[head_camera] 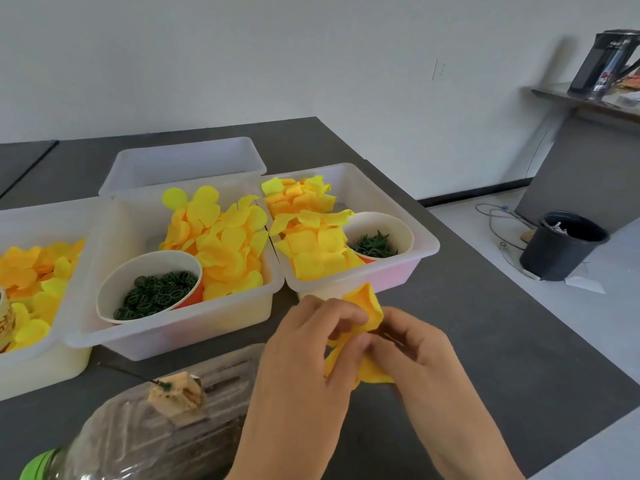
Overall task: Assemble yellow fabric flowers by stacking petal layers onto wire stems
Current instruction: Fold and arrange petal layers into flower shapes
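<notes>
Both my hands meet over the dark table in front of the bins. My left hand (304, 348) and my right hand (412, 344) pinch a bunch of yellow fabric petals (367, 306) between their fingertips; part of the petals hangs below the fingers. No wire stem shows between the hands. The middle bin (173, 337) holds round yellow petals (225, 244) and a paper cup of dark green rings (156, 292). The right bin (422, 258) holds squarer yellow petals (311, 244) and a cup of green leaf pieces (375, 242). A thin wire (128, 372) lies near the front left.
A third bin of petals (34, 271) stands at the left and an empty bin (187, 161) behind. A clear plastic bottle (156, 427) with a green cap lies on its side at the front left. A black bucket (561, 247) stands on the floor beyond the table's right edge.
</notes>
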Demonstrator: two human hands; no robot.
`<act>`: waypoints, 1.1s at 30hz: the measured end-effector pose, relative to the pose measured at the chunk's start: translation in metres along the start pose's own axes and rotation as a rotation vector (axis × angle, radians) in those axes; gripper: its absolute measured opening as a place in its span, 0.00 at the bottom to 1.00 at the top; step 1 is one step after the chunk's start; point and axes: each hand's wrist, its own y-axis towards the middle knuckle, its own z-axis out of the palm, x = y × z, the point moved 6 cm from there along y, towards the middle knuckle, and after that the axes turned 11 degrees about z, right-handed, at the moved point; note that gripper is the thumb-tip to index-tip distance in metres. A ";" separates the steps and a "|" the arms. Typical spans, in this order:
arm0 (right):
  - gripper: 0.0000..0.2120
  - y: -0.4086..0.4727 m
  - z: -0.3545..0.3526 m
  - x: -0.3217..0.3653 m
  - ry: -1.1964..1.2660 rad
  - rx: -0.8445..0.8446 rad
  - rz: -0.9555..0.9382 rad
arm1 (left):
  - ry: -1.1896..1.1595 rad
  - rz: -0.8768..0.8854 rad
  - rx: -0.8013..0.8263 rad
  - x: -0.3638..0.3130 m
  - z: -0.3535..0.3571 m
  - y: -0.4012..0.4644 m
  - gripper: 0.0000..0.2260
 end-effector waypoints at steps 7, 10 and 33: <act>0.15 -0.017 0.023 -0.010 -0.423 -0.079 0.090 | 0.022 -0.159 -0.082 0.013 -0.012 -0.014 0.16; 0.15 -0.024 0.024 -0.007 -0.473 -0.101 0.067 | -0.006 -0.166 -0.079 0.010 -0.017 -0.018 0.13; 0.17 -0.047 0.032 0.018 -0.386 -0.089 -0.144 | -0.047 -0.107 -0.229 -0.013 -0.043 -0.024 0.05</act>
